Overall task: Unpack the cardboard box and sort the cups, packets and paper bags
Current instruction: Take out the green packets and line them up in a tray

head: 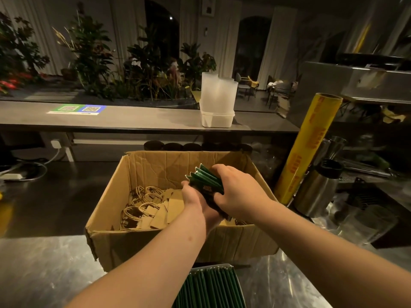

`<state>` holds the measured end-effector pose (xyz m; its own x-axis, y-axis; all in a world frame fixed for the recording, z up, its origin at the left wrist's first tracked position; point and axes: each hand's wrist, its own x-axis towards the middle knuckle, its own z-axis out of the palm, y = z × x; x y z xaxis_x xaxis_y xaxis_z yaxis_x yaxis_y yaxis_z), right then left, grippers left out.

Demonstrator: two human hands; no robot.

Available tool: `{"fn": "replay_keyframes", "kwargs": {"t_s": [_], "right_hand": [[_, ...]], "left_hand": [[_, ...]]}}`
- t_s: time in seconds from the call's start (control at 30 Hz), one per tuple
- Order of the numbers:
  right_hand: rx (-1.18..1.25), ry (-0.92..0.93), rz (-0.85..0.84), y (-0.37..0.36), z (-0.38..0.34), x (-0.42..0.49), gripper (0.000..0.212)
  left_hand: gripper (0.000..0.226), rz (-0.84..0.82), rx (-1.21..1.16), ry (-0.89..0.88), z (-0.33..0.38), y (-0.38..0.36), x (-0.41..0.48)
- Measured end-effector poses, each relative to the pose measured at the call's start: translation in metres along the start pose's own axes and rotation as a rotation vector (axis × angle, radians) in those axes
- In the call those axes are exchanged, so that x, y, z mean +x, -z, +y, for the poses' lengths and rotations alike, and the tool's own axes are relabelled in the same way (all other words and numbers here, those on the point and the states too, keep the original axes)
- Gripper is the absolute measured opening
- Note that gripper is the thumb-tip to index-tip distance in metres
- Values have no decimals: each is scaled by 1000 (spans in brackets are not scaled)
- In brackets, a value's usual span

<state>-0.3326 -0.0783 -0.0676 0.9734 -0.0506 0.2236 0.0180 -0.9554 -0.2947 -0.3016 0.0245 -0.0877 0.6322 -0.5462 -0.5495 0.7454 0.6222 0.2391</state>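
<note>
An open cardboard box (pixel 115 238) stands on the steel counter in front of me. Brown paper bags (pixel 151 210) with twisted handles lie flat on its bottom. Over the box's right half, both hands hold one bundle of dark green packets (pixel 205 180). My left hand (pixel 195 203) grips the bundle from the left and beneath. My right hand (pixel 235 190) grips it from the right and on top. A tray of more green packets (pixel 209 285) sits at the counter's near edge. Stacked translucent cups (pixel 218 92) stand in a white tub on the far shelf.
A yellow roll of wrap (pixel 309 147) leans upright just right of the box, beside a steel flask (pixel 318 187) and steel equipment. A cable and socket (pixel 55 150) lie at the left. Plants line the back. Bare steel counter (pixel 44 263) spreads at the lower left.
</note>
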Motion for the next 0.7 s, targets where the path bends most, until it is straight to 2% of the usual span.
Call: {"fn": "replay_keyframes", "kwargs": {"t_s": [0.13,0.33,0.5,0.57,0.63,0.7], "right_hand": [[-55,-73,-186,8,-6,11,48],[-191,-82,-191,5,-13,10,39],[-148,-172,-214,-1,5,-23,34],[-128,-226,-215,0,17,-38,34],[-107,-276,-243,1,30,-53,36],[-96,-326,-300,-2,45,-69,36]], "left_hand": [[76,29,7,-22,-5,3,13],[75,37,81,-44,-20,12,12],[78,-57,314,-14,-36,46,31],[71,-119,448,25,-43,63,35],[55,-125,648,46,-50,84,38],[28,-105,1126,-50,-53,106,43]]}}
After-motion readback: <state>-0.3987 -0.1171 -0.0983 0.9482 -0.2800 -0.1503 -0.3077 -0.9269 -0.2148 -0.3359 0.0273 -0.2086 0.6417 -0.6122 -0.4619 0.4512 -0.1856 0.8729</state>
